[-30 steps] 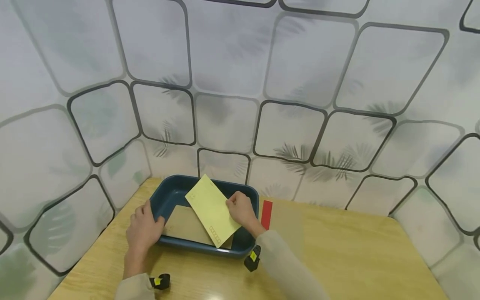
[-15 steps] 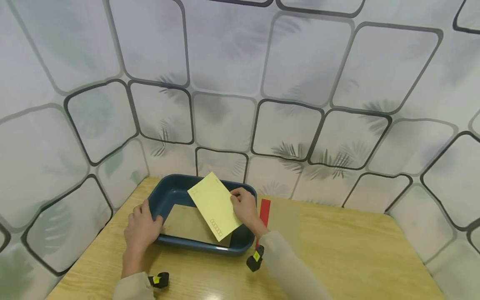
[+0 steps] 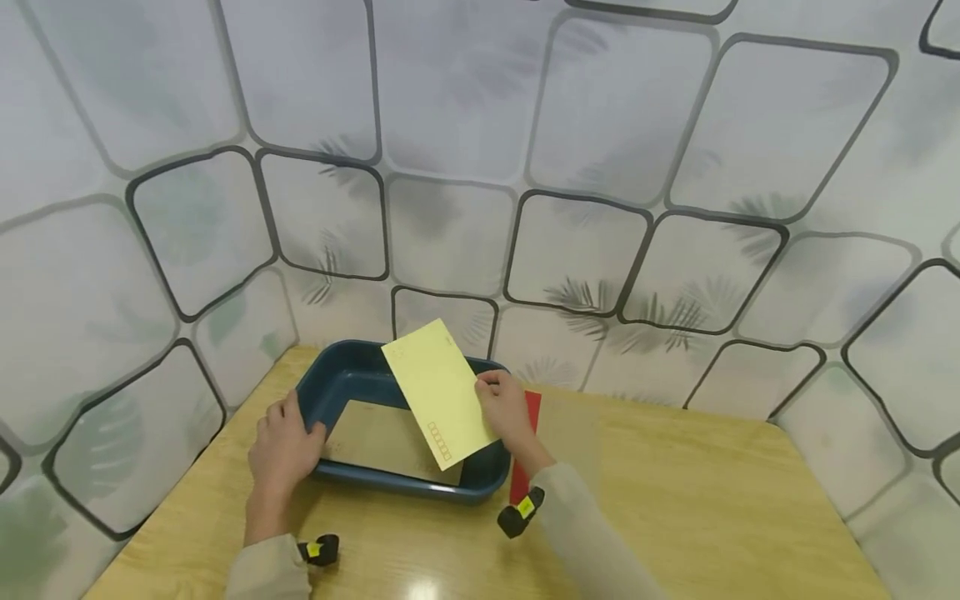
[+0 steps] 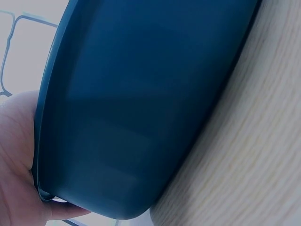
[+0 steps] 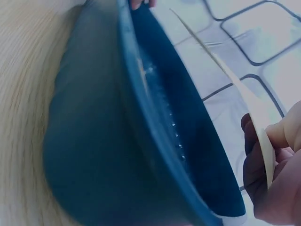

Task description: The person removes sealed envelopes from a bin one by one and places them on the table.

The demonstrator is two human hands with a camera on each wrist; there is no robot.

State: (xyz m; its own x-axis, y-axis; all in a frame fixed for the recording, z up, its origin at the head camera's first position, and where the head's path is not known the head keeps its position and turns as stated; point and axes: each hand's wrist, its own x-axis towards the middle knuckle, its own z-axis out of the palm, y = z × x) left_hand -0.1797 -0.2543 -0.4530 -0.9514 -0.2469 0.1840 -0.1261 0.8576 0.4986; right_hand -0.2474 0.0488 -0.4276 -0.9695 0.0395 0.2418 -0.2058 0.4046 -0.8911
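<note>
My right hand (image 3: pixel 504 408) pinches a yellow envelope (image 3: pixel 435 387) by its right edge. In the right wrist view the envelope (image 5: pixel 230 73) is seen nearly edge-on, thumb on one face and fingers on the other, above the blue basin's rim. The dark blue basin (image 3: pixel 386 482) stands on the table at left of centre. My left hand (image 3: pixel 285 442) grips its left rim, with the thumb over the edge; the left wrist view shows this hand (image 4: pixel 16 160) against the basin's wall (image 4: pixel 141 108). Inside lies a brown paper envelope (image 3: pixel 371 437), partly covered by the yellow one.
A red strip (image 3: pixel 522 483) lies on the table right of the basin, partly behind my right wrist. Beside it is a flat tan sheet (image 3: pixel 573 433), close to the table's colour. The wooden table (image 3: pixel 712 508) extends rightwards. A patterned curtain (image 3: pixel 450 233) hangs behind.
My right hand has risen and shifted right with the yellow envelope, which has lifted away from the basin. My left hand keeps its place on the rim.
</note>
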